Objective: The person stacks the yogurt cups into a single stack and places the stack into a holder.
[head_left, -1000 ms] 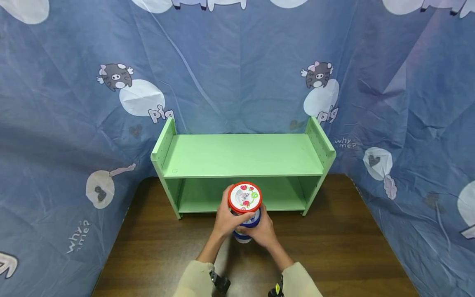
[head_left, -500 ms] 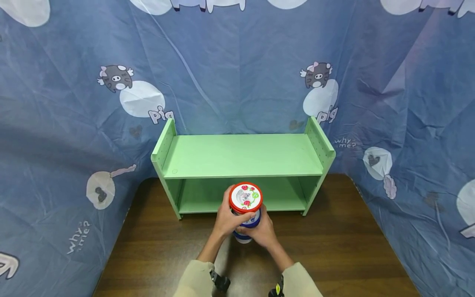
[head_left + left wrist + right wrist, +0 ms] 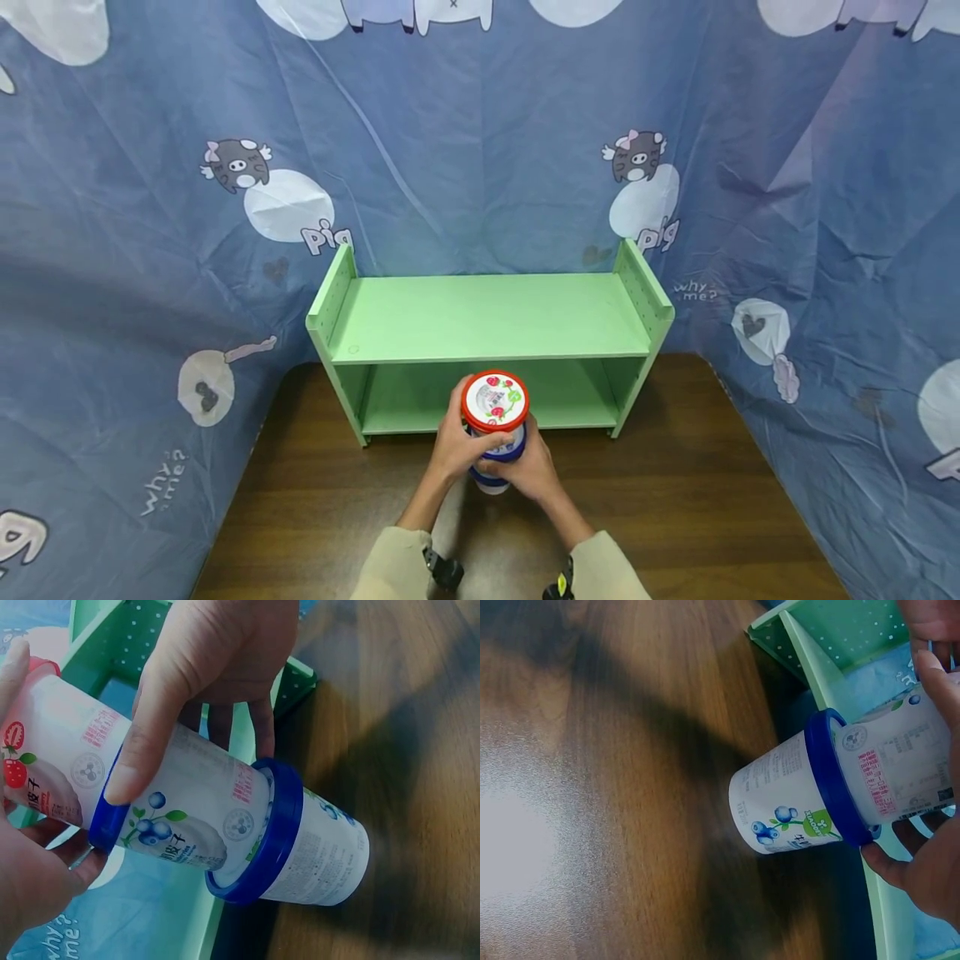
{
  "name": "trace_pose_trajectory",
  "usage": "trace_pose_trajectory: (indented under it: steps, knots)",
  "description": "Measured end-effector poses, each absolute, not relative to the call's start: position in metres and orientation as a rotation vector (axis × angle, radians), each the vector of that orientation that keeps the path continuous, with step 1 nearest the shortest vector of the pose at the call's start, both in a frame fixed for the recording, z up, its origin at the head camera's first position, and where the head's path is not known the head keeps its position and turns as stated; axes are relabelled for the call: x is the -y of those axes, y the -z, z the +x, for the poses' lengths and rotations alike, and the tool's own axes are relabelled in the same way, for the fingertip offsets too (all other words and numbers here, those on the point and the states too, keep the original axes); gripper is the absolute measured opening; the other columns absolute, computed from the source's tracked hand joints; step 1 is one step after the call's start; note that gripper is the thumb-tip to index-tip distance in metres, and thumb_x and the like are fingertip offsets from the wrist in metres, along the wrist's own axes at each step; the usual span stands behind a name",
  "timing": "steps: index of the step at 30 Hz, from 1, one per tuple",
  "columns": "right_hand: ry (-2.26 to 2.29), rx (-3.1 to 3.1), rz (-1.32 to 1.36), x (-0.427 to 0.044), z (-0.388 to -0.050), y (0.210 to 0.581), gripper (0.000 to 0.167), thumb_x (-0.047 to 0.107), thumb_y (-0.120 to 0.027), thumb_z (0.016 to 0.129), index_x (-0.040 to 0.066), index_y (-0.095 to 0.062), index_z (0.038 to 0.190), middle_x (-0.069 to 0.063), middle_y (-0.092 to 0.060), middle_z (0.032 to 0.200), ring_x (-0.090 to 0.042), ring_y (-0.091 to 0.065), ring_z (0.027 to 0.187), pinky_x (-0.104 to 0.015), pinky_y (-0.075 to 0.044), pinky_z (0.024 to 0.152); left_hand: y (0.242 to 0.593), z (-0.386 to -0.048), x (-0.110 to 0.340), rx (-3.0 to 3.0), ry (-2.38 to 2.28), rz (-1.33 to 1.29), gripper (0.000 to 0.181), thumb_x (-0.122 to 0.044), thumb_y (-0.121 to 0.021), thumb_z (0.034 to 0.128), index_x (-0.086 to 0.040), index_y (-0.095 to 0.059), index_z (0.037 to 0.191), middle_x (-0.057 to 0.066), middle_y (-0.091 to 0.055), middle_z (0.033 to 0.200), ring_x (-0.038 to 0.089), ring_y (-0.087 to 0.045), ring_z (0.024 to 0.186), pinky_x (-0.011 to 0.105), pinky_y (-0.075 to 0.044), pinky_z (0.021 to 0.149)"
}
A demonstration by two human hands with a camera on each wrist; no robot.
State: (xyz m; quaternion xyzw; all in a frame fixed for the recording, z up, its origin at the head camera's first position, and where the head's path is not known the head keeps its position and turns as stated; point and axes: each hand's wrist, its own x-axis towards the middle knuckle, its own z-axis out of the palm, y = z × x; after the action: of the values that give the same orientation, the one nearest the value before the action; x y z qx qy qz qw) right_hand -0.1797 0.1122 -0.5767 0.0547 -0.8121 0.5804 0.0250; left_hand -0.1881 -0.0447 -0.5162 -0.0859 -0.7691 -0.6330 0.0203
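Three printed tubs are stacked in front of the shelf, and in both wrist views they touch end to end. The top tub has a red lid (image 3: 496, 401); the middle tub (image 3: 180, 799) and bottom tub (image 3: 780, 799) have blue lids. My left hand (image 3: 454, 446) curls round the red-lidded tub, its thumb across the front. My right hand (image 3: 531, 467) grips the middle tub, its thumb by the blue rim in the left wrist view. The bottom tub stands on the wooden table, with neither palm round it. Fingers behind the stack are partly hidden.
A green two-level shelf (image 3: 491, 317) stands just behind the tubs, with raised side panels. The brown wooden table (image 3: 660, 508) extends to both sides. A blue printed cloth (image 3: 480, 150) hangs behind and around it.
The head view has tilted slightly, so the shelf and cloth appear a little lower. Both hands keep their hold on the tubs, with almost no movement.
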Motion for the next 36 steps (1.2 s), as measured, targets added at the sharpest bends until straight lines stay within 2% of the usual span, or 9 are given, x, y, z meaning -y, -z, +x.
trace_pose_trajectory:
  steps: [6, 14, 20, 26, 36]
  knots:
    - [-1.805, 2.587, 0.128, -0.122, -0.178, 0.578, 0.120, 0.031, -0.093, 0.067, 0.014, -0.018, 0.159, -0.018, -0.050, 0.147, -0.037, -0.053, 0.131, -0.058, -0.045, 0.107, 0.521, -0.186, 0.050, 2.440, 1.914, -0.221, 0.118, -0.031, -0.094, 0.0650, -0.023, -0.023, 0.159, 0.015, -0.050, 0.149, 0.036, -0.050, 0.133, 0.062, -0.042, 0.107]
    - [-1.753, 2.645, 0.080, -0.143, -0.174, 0.574, 0.122, 0.037, -0.091, 0.069, 0.011, -0.014, 0.160, -0.023, -0.043, 0.153, -0.044, -0.045, 0.138, -0.066, -0.041, 0.108, 0.536, -0.181, 0.058, 2.450, 1.886, -0.242, 0.123, -0.037, -0.095, 0.0626, -0.014, -0.023, 0.159, 0.021, -0.048, 0.149, 0.038, -0.046, 0.137, 0.061, -0.043, 0.107]
    - [-1.752, 2.629, 0.057, -0.159, -0.171, 0.571, 0.120, 0.033, -0.091, 0.071, 0.012, -0.013, 0.160, -0.022, -0.041, 0.154, -0.045, -0.043, 0.140, -0.065, -0.042, 0.107, 0.550, -0.178, 0.061, 2.460, 1.895, -0.238, 0.123, -0.042, -0.094, 0.0630, -0.016, -0.022, 0.159, 0.021, -0.041, 0.155, 0.042, -0.040, 0.142, 0.062, -0.040, 0.110]
    - [-1.713, 2.614, 0.040, -0.172, -0.172, 0.565, 0.116, 0.030, -0.090, 0.073, 0.013, -0.014, 0.160, -0.022, -0.042, 0.153, -0.043, -0.044, 0.139, -0.063, -0.040, 0.110, 0.560, -0.176, 0.063, 2.446, 1.869, -0.207, 0.123, -0.034, -0.096, 0.0623, -0.011, -0.023, 0.159, 0.022, -0.035, 0.159, 0.048, -0.036, 0.143, 0.065, -0.035, 0.114]
    - [-1.647, 2.558, -0.014, -0.194, -0.175, 0.547, 0.108, 0.030, -0.085, 0.079, 0.017, -0.015, 0.160, -0.017, -0.042, 0.154, -0.039, -0.044, 0.140, -0.063, -0.042, 0.108, 0.571, -0.173, 0.063, 2.460, 1.856, -0.147, 0.122, -0.024, -0.096, 0.0615, -0.011, -0.024, 0.158, 0.020, -0.032, 0.161, 0.046, -0.036, 0.144, 0.067, -0.031, 0.115]
